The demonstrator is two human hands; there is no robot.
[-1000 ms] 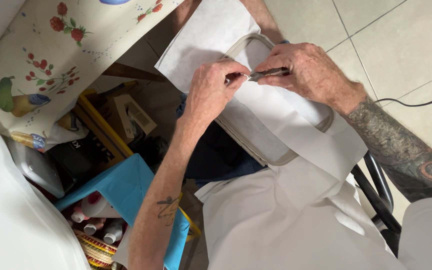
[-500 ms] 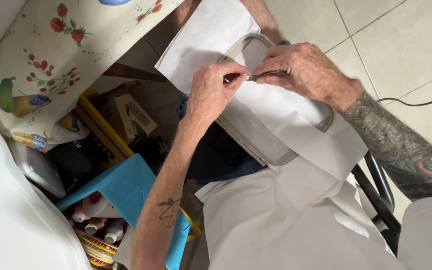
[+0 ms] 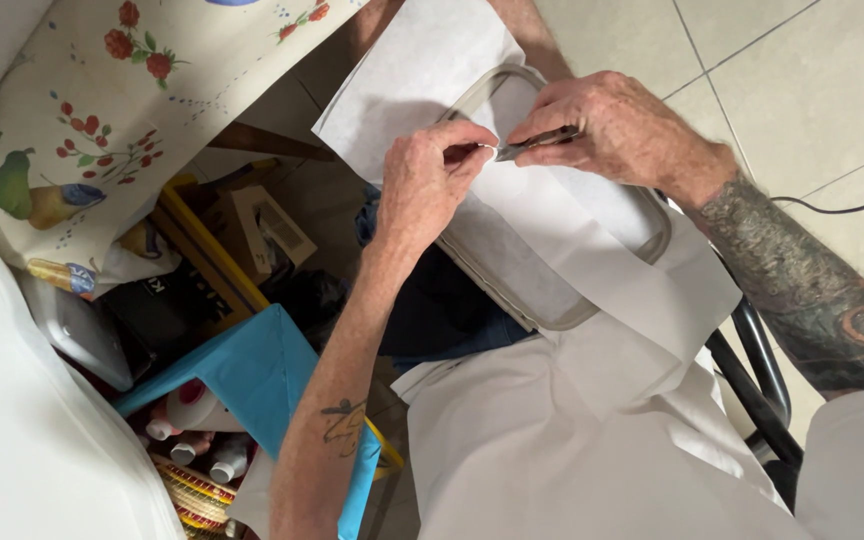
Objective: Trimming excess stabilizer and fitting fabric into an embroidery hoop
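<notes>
Hands meeting over hoop [image 3: 652,235]: left hand [image 3: 432,180] pinching fabric [image 3: 552,215], right hand [image 3: 622,125] gripping scissors [image 3: 537,141].

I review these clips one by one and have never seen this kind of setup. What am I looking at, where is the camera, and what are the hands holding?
There is no machine: a seated person works with bare hands, and one camera worn on their head looks down at their lap. Across the lap lies white fabric stretched in a rounded grey embroidery hoop. The left hand pinches the fabric near the hoop's top edge. The right hand holds small scissors, tips at the pinched spot. To the left stand a fruit-patterned tablecloth and a blue stool with bottles beneath.
</notes>
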